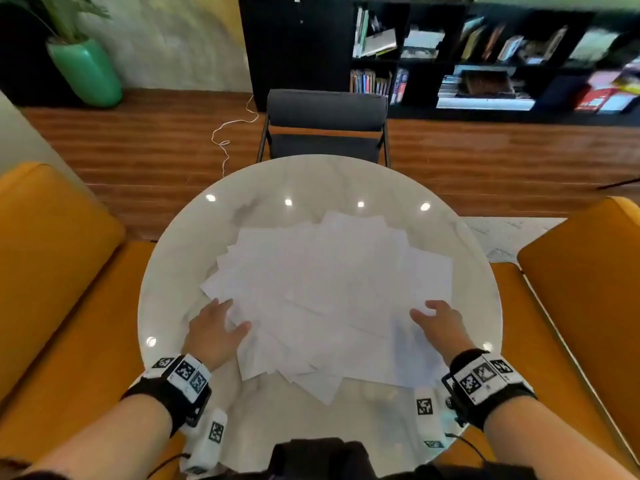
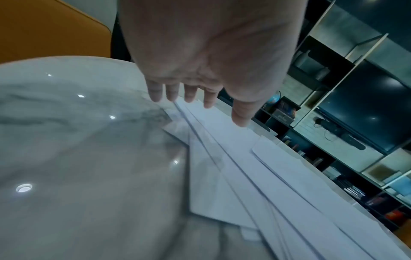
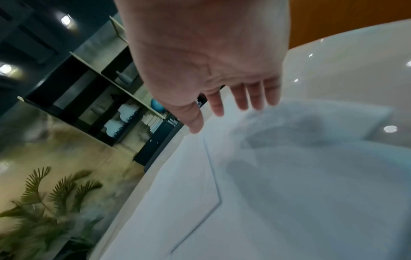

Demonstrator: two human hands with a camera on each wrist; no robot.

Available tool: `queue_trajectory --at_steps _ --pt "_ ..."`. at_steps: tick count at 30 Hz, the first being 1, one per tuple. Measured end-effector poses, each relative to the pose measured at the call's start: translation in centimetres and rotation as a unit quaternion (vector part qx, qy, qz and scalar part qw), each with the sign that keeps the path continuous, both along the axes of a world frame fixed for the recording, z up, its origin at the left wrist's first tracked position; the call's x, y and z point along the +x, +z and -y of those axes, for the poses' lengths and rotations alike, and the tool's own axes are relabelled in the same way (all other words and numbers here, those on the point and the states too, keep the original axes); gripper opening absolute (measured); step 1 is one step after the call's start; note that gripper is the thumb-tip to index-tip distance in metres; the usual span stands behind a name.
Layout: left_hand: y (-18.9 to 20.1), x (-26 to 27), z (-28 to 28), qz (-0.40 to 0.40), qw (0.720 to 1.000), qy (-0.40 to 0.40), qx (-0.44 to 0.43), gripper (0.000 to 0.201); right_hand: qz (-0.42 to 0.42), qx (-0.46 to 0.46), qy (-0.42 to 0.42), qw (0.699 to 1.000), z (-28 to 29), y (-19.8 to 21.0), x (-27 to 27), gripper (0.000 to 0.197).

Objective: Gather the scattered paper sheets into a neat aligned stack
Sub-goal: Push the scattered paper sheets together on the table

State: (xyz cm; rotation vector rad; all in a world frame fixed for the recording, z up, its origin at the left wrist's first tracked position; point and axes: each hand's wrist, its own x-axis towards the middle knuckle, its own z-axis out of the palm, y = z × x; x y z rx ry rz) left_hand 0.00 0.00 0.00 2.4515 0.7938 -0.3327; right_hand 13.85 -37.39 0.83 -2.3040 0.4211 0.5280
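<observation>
Several white paper sheets point(image 1: 325, 292) lie fanned and overlapping across the round marble table point(image 1: 277, 181). My left hand point(image 1: 216, 329) hovers at the spread's near-left edge, fingers straight and holding nothing; in the left wrist view the left hand point(image 2: 200, 98) hangs just above the sheets point(image 2: 255, 176). My right hand point(image 1: 438, 322) is open over the near-right part of the spread. In the right wrist view the right hand point(image 3: 227, 103) floats above the paper point(image 3: 278, 193) and casts a shadow on it.
A dark chair point(image 1: 327, 129) stands at the table's far side. Orange seats point(image 1: 52, 271) flank the table on the left and on the right point(image 1: 588, 278). Bookshelves point(image 1: 485, 53) and a green vase point(image 1: 86, 71) stand beyond on the wood floor.
</observation>
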Motion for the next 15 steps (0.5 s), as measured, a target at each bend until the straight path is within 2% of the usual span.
queue_trajectory --at_steps 2,4,6,9,13,15 --pt "-0.3 1.2 0.3 -0.034 0.999 0.040 0.006 0.082 -0.008 -0.060 0.000 0.998 -0.6 -0.2 2.0 0.073" --pt "-0.8 2.4 0.7 -0.076 0.995 0.066 -0.005 0.088 -0.022 -0.102 0.033 0.994 -1.5 -0.3 3.9 0.084" --pt "-1.2 3.3 1.4 -0.109 0.993 0.051 0.006 0.091 -0.017 -0.138 0.078 0.987 -2.7 -0.5 5.3 0.092" --pt "-1.3 4.7 2.5 -0.100 0.995 0.023 0.010 0.095 0.007 -0.162 0.141 0.977 -4.4 -0.9 7.1 0.096" --pt "-0.1 6.9 3.7 -0.089 0.995 -0.001 -0.038 0.072 0.031 -0.133 0.169 0.976 -6.4 -0.7 9.2 0.095" --pt "0.3 7.6 4.2 -0.067 0.994 -0.003 -0.088 0.069 0.038 -0.127 0.227 0.965 -6.8 -1.0 9.4 0.087"
